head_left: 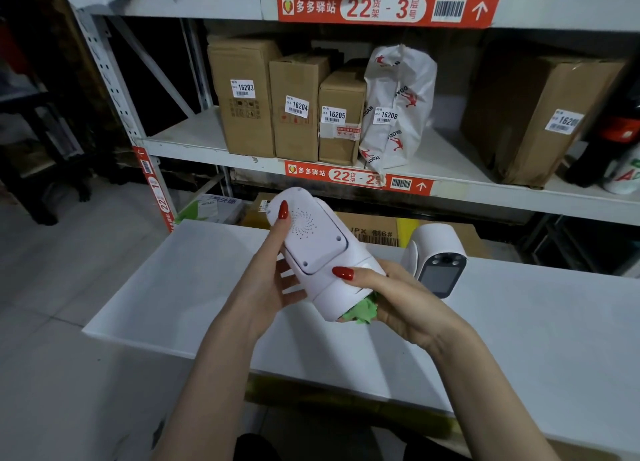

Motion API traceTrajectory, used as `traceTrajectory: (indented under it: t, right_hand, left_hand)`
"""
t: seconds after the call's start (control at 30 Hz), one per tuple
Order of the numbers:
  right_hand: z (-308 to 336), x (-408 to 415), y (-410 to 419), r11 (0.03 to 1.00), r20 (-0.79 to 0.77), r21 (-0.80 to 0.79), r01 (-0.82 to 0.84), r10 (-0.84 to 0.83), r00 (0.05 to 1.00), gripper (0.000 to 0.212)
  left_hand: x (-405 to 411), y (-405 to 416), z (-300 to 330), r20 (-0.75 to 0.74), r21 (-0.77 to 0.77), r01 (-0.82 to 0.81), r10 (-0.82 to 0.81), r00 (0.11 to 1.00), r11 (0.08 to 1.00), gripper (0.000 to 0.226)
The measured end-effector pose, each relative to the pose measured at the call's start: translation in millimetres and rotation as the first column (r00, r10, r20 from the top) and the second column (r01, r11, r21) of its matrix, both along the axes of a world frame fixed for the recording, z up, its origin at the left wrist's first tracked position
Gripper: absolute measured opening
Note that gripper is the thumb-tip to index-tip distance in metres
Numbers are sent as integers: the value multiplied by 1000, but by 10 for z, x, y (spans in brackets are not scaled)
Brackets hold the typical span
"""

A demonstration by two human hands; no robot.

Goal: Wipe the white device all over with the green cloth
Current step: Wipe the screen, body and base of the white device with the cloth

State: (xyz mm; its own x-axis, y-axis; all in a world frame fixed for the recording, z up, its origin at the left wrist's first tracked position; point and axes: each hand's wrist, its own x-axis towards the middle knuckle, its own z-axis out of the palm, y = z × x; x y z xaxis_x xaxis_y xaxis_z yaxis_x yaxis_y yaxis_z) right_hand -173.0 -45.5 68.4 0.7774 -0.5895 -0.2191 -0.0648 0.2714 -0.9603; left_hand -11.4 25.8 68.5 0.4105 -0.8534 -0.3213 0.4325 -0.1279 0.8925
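I hold a white device (320,249) above the white table (173,287), tilted, with its perforated speaker panel facing up. My left hand (273,280) grips its left side, thumb on the rounded top end. My right hand (401,304) holds the lower end with the thumb on top. A crumpled green cloth (360,311) is bunched between my right palm and the device's bottom end, mostly hidden.
A second white camera-like device (436,259) with a dark lens face stands on the table just right of my hands. Behind is a metal shelf (194,149) with labelled cardboard boxes (298,107) and a white bag (398,107).
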Motion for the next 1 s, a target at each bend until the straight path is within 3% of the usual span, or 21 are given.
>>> traceTrajectory:
  t: [0.17,0.63,0.87,1.0]
  right_hand:
    - [15,-24,-11,999,-12,-42,6,-7,1000,59]
    - [11,-31,-37,994,-38,-65,84,-86,996,41]
    - [-48,-20,-72,970,-101,-205,131,-154,983,70]
    - [-41,-9,-65,943,-154,-297,150,-203,967,73]
  left_hand:
    - [-17,-2,-1,-27,-32,9,-10,1000,999,61]
    - [-34,-9,-80,91,-91,67,-59,994,994,77]
    - [-32,-19,-124,31,-111,77,-74,997,991,85]
    - [-60,-22,-126,25,-132,20,-17,1000,991,79]
